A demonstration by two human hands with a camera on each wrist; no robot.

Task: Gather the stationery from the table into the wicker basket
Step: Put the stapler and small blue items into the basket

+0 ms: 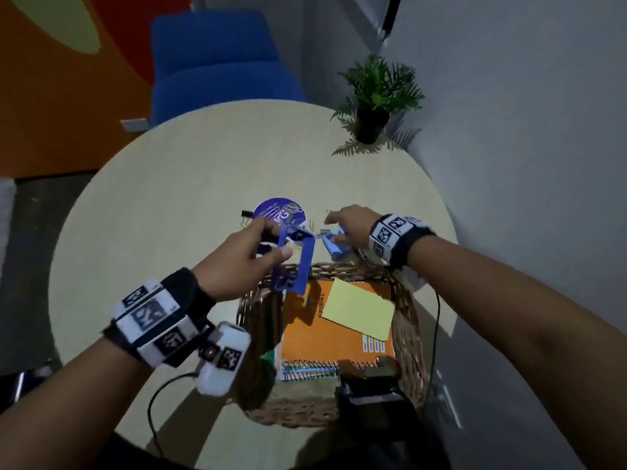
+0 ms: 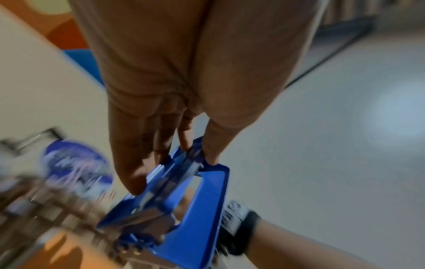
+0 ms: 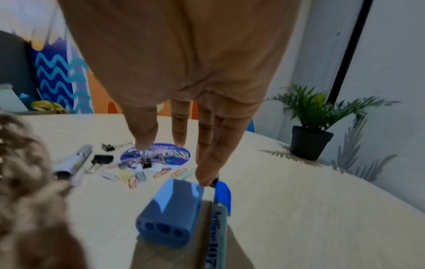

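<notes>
The left hand point(image 1: 237, 262) has its thumb and fingers curled round a blue stapler point(image 1: 294, 262), holding it above the far rim of the wicker basket point(image 1: 412, 334), with the stapler's lower end tipped down over the basket's edge. In the left wrist view the fingers point(image 2: 128, 163) pinch its upper end, though the picture is smeared.

The right hand point(image 3: 184, 76) reaches out flat over the table point(image 1: 169, 184), fingers straight and spread, gripping nothing. Its lowest fingertip sits at the cap of a blue marker point(image 3: 219, 209) lying just beside a blue pencil sharpener point(image 3: 170, 213); I cannot tell whether it touches.

Further out lie binder clips point(image 3: 102, 159), paper clips point(image 3: 163, 172) and a round purple sticker point(image 3: 158, 155), near one another. Inside the basket sit an orange spiral notebook point(image 1: 325, 337) with a yellow sticky pad point(image 1: 358, 308) on top. A dark object at the basket's near corner is too dim to name.
</notes>
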